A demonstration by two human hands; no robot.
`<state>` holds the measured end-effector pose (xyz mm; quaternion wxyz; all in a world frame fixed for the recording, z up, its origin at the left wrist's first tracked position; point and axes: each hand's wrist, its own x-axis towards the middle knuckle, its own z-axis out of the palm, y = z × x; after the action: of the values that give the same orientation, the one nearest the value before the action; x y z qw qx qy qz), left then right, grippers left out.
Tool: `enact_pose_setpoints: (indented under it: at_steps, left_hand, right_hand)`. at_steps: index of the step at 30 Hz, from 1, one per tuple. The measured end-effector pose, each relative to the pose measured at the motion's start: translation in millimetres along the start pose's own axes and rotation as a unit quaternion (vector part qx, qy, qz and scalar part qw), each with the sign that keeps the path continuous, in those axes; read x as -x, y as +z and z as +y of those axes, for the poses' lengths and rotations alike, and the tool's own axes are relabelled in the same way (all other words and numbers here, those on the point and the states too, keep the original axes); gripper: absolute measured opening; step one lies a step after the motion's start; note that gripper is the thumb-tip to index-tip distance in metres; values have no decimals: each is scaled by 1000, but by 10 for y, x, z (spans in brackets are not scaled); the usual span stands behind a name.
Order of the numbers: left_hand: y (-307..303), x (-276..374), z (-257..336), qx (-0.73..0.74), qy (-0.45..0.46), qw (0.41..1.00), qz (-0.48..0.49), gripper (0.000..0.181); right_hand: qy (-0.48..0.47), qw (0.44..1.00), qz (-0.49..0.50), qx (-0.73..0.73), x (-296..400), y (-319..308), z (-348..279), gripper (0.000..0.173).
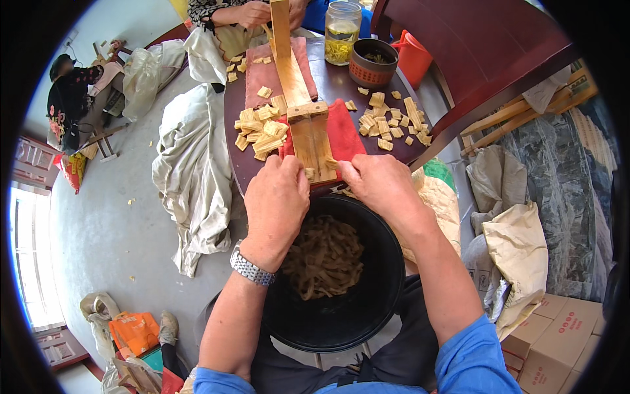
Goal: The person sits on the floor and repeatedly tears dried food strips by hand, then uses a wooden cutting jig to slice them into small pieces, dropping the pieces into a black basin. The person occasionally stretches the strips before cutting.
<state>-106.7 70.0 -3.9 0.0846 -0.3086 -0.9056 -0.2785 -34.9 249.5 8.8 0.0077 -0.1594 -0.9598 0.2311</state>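
A long wooden tool (306, 143) with a crossbar and a raised post lies on the round dark table, its near end at the edge towards me. My left hand (276, 199) is curled at the left side of that end. A small pale piece (309, 173) shows at its thumb tip; the fingers hide whether it is gripped. My right hand (381, 184) pinches a pale yellow ribbed strip (331, 163) against the tool's right side. Under both hands, a black tub (339, 340) between my legs contains a heap of brownish strips (327, 261).
Ribbed yellow pieces lie in piles left (261, 129) and right (379, 120) on the table (320, 54), beside a glass jar (341, 34) and dark cup (373, 63). A co-worker's hands (256, 14) are opposite. A red chair back (487, 54) juts in at right; cloth (194, 172) hangs left.
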Motion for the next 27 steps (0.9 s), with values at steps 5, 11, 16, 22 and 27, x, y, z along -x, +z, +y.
enact_pose_setpoints:
  at_steps: [5,11,16,22,27]
  left_hand:
    - [-304,85,-66,30,-88,986,-138,26]
    - [-426,138,82,376,-166,902,-133,34]
    - [-454,84,107,435,-184,870,-141,22]
    - [-514,-162,-132,421,-206,880,-75,24]
    - [-482,-188,-113,429,-169,878,-128,24]
  right_hand:
    - [-87,994,31,-51,107,-47,76,30]
    - [-286,943,86,-143,227,31,-49,18]
    - [-307,935,143,-110,174,30,-89,16]
    - [-284,933,220,-7,-62,-22,38,14]
    - [-202,957,184,-100,-73,-64,-57,16]
